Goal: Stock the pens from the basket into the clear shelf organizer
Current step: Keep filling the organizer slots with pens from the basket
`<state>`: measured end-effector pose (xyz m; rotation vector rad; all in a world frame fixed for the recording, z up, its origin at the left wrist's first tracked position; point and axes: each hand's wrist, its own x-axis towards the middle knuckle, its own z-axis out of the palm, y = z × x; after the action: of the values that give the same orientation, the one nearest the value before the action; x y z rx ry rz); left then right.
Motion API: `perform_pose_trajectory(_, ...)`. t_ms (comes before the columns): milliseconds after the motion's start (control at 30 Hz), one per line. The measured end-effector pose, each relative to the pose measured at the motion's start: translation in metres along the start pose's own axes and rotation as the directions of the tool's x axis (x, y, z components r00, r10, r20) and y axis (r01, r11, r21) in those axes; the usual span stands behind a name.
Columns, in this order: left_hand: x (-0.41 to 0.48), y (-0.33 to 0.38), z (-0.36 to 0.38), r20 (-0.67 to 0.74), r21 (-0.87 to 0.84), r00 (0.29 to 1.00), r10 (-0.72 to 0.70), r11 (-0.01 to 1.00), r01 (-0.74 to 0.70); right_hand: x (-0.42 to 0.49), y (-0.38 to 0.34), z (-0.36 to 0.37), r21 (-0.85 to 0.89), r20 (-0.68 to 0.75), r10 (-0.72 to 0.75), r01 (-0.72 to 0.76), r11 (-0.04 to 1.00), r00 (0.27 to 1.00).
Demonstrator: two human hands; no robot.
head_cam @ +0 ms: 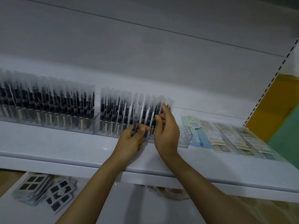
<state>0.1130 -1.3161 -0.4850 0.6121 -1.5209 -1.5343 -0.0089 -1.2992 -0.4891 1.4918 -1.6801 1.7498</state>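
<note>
Fingers of the left hand (131,141) curl round a pen (135,122) held upright at the organizer (184,140) front. The right hand (166,131) pinches a second pen (152,124), seemingly seating it among the standing pens (48,101), though blur leaves that uncertain. Most slots look full, and only the right end shows room. The basket is out of view. Around it lies a white shelf (64,143), with flat packets (226,138) beside the organizer and packs (32,186) on the shelf below (145,207).
</note>
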Motion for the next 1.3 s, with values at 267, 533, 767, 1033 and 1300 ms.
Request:
perform_pose_trajectory(267,-0.001,-0.001,-0.001,0.015,0.034,1.0,0.016,0.999,-0.016,-0.006,0.004,0.012,-0.062,-0.063,-0.039,0.035,0.997,0.997)
perform_pose_trajectory(533,-0.004,0.003,0.0,0.008,0.04,1.0,0.023,0.999,-0.023,-0.008,0.004,0.009,0.044,-0.006,0.034,-0.034,0.998,0.999)
perform_pose_trajectory(767,-0.007,0.007,0.001,-0.004,0.02,0.999,0.04,0.999,-0.04,-0.008,0.002,0.006,0.072,-0.003,0.074,-0.074,0.995,0.997)
perform_pose_trajectory(1033,-0.009,0.01,0.002,0.08,-0.051,0.996,0.027,0.998,-0.023,-0.011,-0.036,-0.034,0.369,0.205,0.209,-0.273,0.888,0.956)
perform_pose_trajectory(1300,-0.014,0.013,0.011,0.164,0.112,0.986,-0.012,0.994,-0.006,-0.01,-0.052,-0.041,0.369,0.533,0.242,-0.48,0.796,0.811)
